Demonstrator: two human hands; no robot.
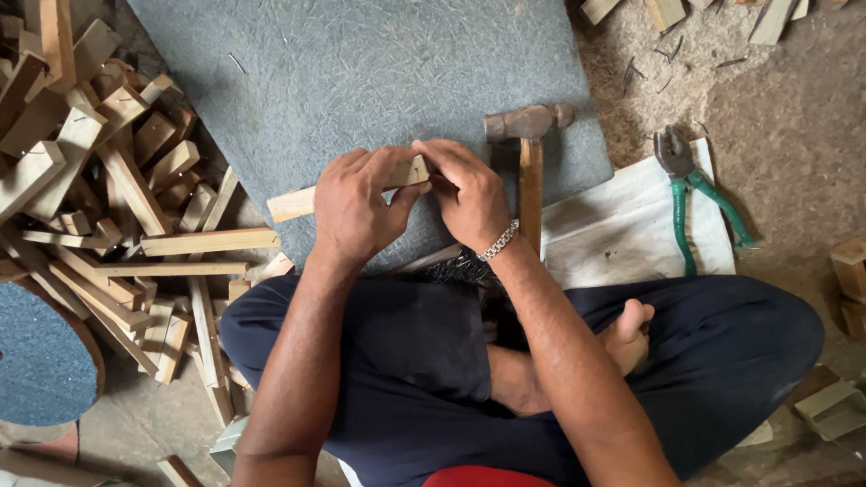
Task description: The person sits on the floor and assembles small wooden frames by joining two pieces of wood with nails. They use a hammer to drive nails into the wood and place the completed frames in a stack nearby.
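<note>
1. Wooden offcuts (108,180), pale and brown, lie heaped well to the left of the left hand; some show thin nails sticking out. Below that heap, a round piece faced with blue-grey material (41,356) sits at the picture's edge.

2. Grey fibrous mat (361,72) spreads beneath and beyond both hands, with a few loose nails scattered on it.

3. Across the mat's near edge lies a narrow wooden strip (293,204), held level; its left end juts out free to the left of the left hand.

4. The left hand (356,212) is curled over the strip's middle, fingers wrapped on top and thumb reaching toward the right hand.

5. The right hand (469,194), with a metal chain bracelet (499,241) at the wrist, pinches the strip's right end between thumb and fingertips. The two hands touch at the thumbs. Whether anything small sits between the fingertips cannot be told.

6. Just beside the right hand, to its right, a hammer (530,162) lies with its metal head away from the person and its wooden handle pointing back toward the wrist.

7. Farther right, green-handled pincers (690,194) rest on a white woven sack (613,225), well apart from both hands.

8. Below the hands, the person sits cross-legged in dark trousers (406,361), a bare foot (627,334) showing under the right forearm.
</note>
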